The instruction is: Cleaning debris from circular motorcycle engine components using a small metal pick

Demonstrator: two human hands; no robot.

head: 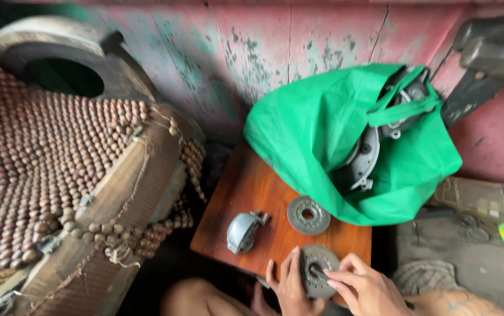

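Bottom centre: left hand [290, 289] fingers spread, cupping grey disc [317, 271]; right hand [369, 289] fingertips pressed into its hub. Second disc [308, 215] and caster [242, 231] just above on wooden stool [252, 193]. Green bag [322, 123] with metal parts behind. Beaded seat [41, 175] left; peeling pink wall [234, 47].

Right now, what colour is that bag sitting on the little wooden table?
Bright green. The bag shows plainly in the head view, lying open with grey metal parts inside.
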